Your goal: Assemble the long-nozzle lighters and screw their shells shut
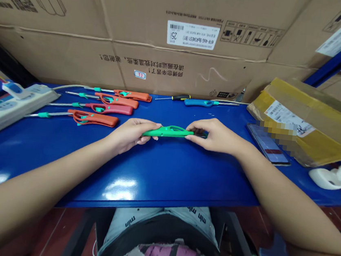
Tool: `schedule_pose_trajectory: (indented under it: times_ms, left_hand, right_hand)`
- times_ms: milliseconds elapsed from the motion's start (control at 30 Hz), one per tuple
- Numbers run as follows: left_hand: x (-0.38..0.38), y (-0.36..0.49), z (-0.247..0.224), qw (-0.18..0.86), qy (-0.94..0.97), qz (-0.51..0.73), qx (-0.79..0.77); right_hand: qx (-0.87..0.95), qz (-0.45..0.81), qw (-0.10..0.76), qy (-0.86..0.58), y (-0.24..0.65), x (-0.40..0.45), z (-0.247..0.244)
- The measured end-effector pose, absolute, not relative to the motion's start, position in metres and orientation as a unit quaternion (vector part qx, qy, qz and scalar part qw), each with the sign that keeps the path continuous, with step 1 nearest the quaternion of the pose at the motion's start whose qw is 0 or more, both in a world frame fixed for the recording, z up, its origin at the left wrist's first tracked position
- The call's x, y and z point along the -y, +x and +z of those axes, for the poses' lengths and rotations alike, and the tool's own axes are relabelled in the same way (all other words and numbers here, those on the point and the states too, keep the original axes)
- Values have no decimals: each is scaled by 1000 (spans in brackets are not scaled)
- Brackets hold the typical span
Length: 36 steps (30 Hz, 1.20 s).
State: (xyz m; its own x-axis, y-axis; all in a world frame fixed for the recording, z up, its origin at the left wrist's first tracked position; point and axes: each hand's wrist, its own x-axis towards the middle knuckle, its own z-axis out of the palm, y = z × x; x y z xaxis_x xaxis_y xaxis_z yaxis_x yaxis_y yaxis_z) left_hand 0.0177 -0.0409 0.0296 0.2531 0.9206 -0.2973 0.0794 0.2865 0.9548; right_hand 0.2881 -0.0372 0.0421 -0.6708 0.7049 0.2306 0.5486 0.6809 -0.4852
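At twelve o'clock, our left hand and right hand grip the slim green plastic lighter from both sides, probably to steady its partly hidden end.

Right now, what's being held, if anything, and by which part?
A green lighter-like tool: the left hand grips its handle end, the right hand its opposite end.

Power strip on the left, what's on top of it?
A white plug sits at the far part of the power strip; whatever lies directly beneath the plug is hidden.
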Motion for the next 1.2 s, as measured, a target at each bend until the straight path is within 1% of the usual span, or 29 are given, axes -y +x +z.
schedule_pose_trajectory:
  times_ms: [167, 433, 533, 767, 1033, 1200]
  left_hand:
    - [40, 17, 33, 637, 469, 331, -514]
    - [40, 16, 30, 631, 494, 313, -510]
    - [40, 16, 30, 634, 489, 317, -508]
    - [40, 18, 30, 631, 484, 315, -517]
    - [40, 17, 28, 624, 492, 323, -514]
    - [41, 17, 28, 619, 500, 322, -513]
  right_hand:
    - [884, 210, 217, -357, 288, 37, 42]
    - [873, 228, 232, -365, 287, 36, 41]
    - [872, 231, 228, -367, 287, 36, 42]
    - [876, 238, 180, -378, 287, 37, 44]
    - [862, 259, 206, -384, 288, 36, 41]
    - [862, 272, 205, -375, 289, 36, 40]
